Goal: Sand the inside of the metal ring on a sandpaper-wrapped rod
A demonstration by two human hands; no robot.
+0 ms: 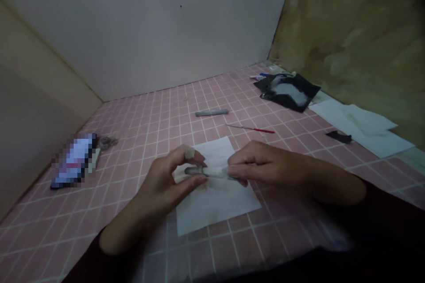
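Note:
Over a sheet of white paper (pixel 217 212), I hold a slim grey bar (pixel 191 171) with a rounded left end and a paler, whitish stretch toward the right. My left hand (pixel 166 177), tape wrapped on one finger, pinches it near that rounded end between thumb and fingertips. My right hand (pixel 259 166) has its fingers closed round the other end, which they hide. Behind the paper lies a similar grey bar (pixel 211 112). A thin tool with a red handle (pixel 264 131), perhaps a needle file, rests nearer to my right hand.
Pink checked cloth (pixel 149 128) covers the table. At left are a pixelated phone-like object (pixel 75 161) and small grey lumps (pixel 106 142). On the right lie black sheets (pixel 302 104) with white powder, white papers (pixel 375 135) and a black scrap (pixel 339 136). Walls stand behind.

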